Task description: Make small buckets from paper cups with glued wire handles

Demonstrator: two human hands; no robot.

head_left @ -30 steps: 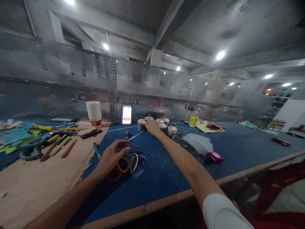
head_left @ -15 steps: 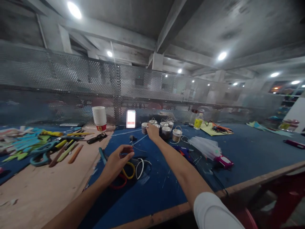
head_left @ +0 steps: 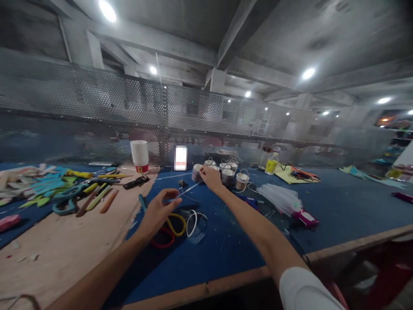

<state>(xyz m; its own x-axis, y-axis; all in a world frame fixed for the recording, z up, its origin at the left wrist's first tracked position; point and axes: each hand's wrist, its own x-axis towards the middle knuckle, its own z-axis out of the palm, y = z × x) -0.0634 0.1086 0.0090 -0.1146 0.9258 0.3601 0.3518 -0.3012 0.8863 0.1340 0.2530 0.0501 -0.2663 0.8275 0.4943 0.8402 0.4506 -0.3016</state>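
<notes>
My right hand (head_left: 212, 180) reaches to the back of the blue table, its thumb and fingers pinched together beside a small pale cup (head_left: 196, 172). Whatever sits in the pinch is too small to make out. Right of it stand several small cups (head_left: 227, 175) with thin arched handles, one of them a brown-and-white cup (head_left: 241, 181). My left hand (head_left: 161, 209) hovers lower left, fingers curved and apart from the thumb, holding nothing. Beneath and beside it lie a yellow loop (head_left: 178, 225), a red loop (head_left: 165, 244) and a white cord loop (head_left: 191, 224).
A paper cup stack (head_left: 140, 156) stands at the back left. Blue-handled scissors (head_left: 66, 202) and clay-coloured sticks lie on the wooden board (head_left: 93, 237). To the right are a clear plastic bag (head_left: 279, 198), a magenta tool (head_left: 306, 218) and a yellow-labelled bottle (head_left: 272, 165).
The view has shifted slightly, moving the scene a little right and up. My right fingers have drawn slightly back from the leftmost cup, showing more of it. My left hand stays curved open.
</notes>
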